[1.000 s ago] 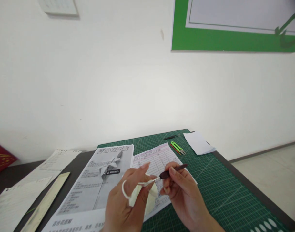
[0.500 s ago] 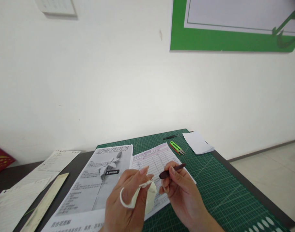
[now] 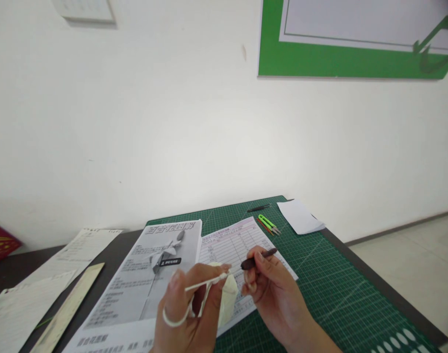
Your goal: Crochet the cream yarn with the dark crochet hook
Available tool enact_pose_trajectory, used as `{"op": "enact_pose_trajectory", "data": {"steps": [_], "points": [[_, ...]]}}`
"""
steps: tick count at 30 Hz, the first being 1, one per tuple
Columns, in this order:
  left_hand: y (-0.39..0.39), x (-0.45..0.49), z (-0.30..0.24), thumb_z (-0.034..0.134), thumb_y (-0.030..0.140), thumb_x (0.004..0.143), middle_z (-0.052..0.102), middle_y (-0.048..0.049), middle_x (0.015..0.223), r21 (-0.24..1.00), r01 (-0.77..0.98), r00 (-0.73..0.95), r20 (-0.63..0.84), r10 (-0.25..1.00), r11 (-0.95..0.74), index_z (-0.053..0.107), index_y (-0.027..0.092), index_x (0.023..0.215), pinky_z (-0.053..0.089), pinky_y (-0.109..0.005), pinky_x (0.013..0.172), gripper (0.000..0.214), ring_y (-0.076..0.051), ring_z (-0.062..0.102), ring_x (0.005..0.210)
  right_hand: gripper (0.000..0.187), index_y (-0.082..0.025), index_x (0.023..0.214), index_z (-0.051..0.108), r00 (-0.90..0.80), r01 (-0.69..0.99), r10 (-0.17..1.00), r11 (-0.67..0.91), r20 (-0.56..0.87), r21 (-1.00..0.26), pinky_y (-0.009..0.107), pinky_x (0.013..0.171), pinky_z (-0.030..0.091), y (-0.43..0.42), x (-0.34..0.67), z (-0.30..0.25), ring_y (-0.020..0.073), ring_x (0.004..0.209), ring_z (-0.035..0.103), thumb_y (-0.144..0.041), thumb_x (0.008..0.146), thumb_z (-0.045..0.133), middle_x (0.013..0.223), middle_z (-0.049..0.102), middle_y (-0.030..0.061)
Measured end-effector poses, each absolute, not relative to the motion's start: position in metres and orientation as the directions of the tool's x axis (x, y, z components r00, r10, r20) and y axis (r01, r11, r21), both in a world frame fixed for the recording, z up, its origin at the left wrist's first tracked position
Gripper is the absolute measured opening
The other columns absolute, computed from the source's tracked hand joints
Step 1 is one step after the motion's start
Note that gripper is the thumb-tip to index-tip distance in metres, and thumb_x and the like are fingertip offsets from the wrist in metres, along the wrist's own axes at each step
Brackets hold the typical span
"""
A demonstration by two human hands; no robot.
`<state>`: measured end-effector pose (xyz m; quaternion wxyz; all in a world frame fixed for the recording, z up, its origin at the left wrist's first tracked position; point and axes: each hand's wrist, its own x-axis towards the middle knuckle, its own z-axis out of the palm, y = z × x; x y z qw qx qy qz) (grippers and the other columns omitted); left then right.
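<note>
My left hand point(image 3: 190, 309) is closed on a cream crochet piece point(image 3: 228, 299), which hangs below the fingertips. White yarn point(image 3: 176, 321) loops around a finger of that hand, and a straight strand runs from the index finger to the pinch. My right hand point(image 3: 275, 294) grips a crochet hook point(image 3: 259, 259) by its dark brown handle. The handle's thick end points left at the work; its thin end points up and right. Any fine hook tip near the yarn is too small to make out.
Printed sheets point(image 3: 136, 274) and a ruled form point(image 3: 242, 240) lie under the hands on a green cutting mat point(image 3: 337, 294). Beyond are green thread snips point(image 3: 268, 223), a dark pen-like tool point(image 3: 259, 208) and white paper point(image 3: 301, 218). At left are a ruler point(image 3: 69, 309) and handwritten sheets point(image 3: 36, 289).
My left index finger has lifted and shifted left, drawing the yarn into a straight strand. The finger loop sits lower. My right hand with the crochet hook has moved slightly left.
</note>
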<state>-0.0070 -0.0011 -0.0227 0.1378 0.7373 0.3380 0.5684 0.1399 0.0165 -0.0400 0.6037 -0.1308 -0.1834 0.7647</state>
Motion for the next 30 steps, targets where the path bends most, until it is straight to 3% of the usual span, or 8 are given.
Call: {"op": "enact_pose_trajectory", "data": {"steps": [3, 6, 11, 18, 25, 30], "points": [[0.001, -0.005, -0.017, 0.051, 0.003, 0.079, 0.066, 0.0033, 0.079, 0.613, 0.272, 0.143, 0.736, 0.661, -0.742, 0.007, 0.037, 0.142, 0.050, -0.023, 0.053, 0.084, -0.011, 0.059, 0.059, 0.007, -0.012, 0.077, 0.067, -0.201, -0.875, 0.979, -0.172, 0.018, -0.452, 0.018, 0.049, 0.055, 0.018, 0.141, -0.039, 0.0074, 0.043, 0.061, -0.019, 0.077, 0.069, 0.052, 0.067, 0.0007], [0.001, -0.004, -0.008, 0.051, 0.008, 0.081, 0.063, 0.0029, 0.078, 0.670, 0.348, 0.174, 0.641, 0.747, -0.656, 0.019, 0.032, 0.140, 0.051, -0.021, 0.058, 0.072, -0.011, 0.060, 0.062, 0.007, -0.012, 0.075, 0.067, -0.160, -0.869, 0.987, -0.134, 0.016, -0.476, 0.015, 0.048, 0.053, 0.019, 0.142, -0.036, 0.0064, 0.043, 0.060, -0.018, 0.076, 0.070, 0.054, 0.067, 0.0007], [-0.002, -0.012, 0.001, 0.054, 0.018, 0.081, 0.058, 0.0019, 0.084, 0.645, 0.512, 0.247, 0.521, 0.817, -0.567, 0.035, 0.032, 0.131, 0.050, -0.021, 0.060, 0.056, -0.012, 0.060, 0.071, 0.008, -0.013, 0.074, 0.066, -0.104, -0.853, 0.994, -0.079, 0.019, -0.515, 0.016, 0.045, 0.052, 0.020, 0.142, -0.034, 0.0063, 0.040, 0.058, -0.019, 0.073, 0.072, 0.056, 0.068, 0.0001], [0.005, -0.018, -0.004, 0.050, 0.011, 0.083, 0.058, 0.0029, 0.080, 0.606, 0.454, 0.297, 0.589, 0.752, -0.654, 0.037, 0.031, 0.129, 0.047, -0.024, 0.071, 0.051, -0.013, 0.058, 0.076, 0.010, -0.014, 0.073, 0.064, -0.090, -0.815, 0.996, -0.057, 0.028, -0.576, 0.017, 0.043, 0.052, 0.017, 0.140, -0.036, 0.0073, 0.039, 0.057, -0.021, 0.074, 0.071, 0.051, 0.066, -0.0013], [0.005, -0.017, 0.004, 0.047, 0.000, 0.080, 0.056, 0.0010, 0.079, 0.512, 0.346, 0.449, 0.645, 0.618, -0.786, 0.040, 0.026, 0.129, 0.046, -0.023, 0.066, 0.055, -0.013, 0.053, 0.076, 0.012, -0.014, 0.072, 0.063, -0.099, -0.825, 0.995, -0.071, 0.019, -0.561, 0.017, 0.042, 0.053, 0.018, 0.140, -0.035, 0.0076, 0.038, 0.058, -0.022, 0.072, 0.073, 0.051, 0.066, -0.0013], [0.006, -0.016, 0.003, 0.048, -0.002, 0.080, 0.058, 0.0000, 0.081, 0.459, 0.377, 0.430, 0.683, 0.591, -0.805, 0.041, 0.023, 0.128, 0.046, -0.024, 0.070, 0.055, -0.013, 0.052, 0.078, 0.012, -0.014, 0.073, 0.064, -0.135, -0.829, 0.991, -0.110, 0.005, -0.548, 0.017, 0.043, 0.053, 0.018, 0.140, -0.036, 0.0075, 0.038, 0.058, -0.022, 0.073, 0.072, 0.049, 0.065, -0.0015]]}}
